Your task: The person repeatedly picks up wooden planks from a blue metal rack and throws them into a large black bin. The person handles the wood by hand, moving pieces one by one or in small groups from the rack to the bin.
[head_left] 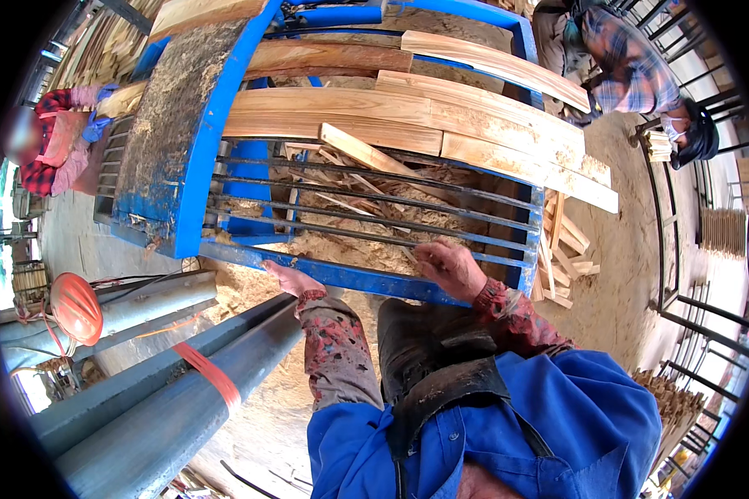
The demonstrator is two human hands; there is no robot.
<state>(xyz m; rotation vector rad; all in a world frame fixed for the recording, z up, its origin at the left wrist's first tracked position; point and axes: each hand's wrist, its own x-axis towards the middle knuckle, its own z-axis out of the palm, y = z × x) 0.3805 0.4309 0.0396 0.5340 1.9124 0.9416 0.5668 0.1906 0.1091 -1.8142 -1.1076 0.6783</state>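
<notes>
My left hand (290, 278) reaches to the near rail of a blue metal frame (366, 279), fingers stretched out and holding nothing I can see. My right hand (451, 266) is over the same rail farther right, its fingers curled beside the dark metal bars (374, 200). Whatever those fingers may hold is too small to make out. One short wooden board (362, 151) lies slanted, one end up on the other planks and the other down by the bars. Beyond it, several sawn planks (324, 106) lie side by side across the frame. Wood scraps and sawdust show beneath the bars.
At left stands a sawdust-covered machine top (179, 108), with a co-worker in a checked sleeve (54, 179) beyond. Another person in a plaid shirt (632, 58) bends at the far right. Grey metal beams (154, 416) flank my left side. Offcuts (566, 249) lie on the right-hand floor.
</notes>
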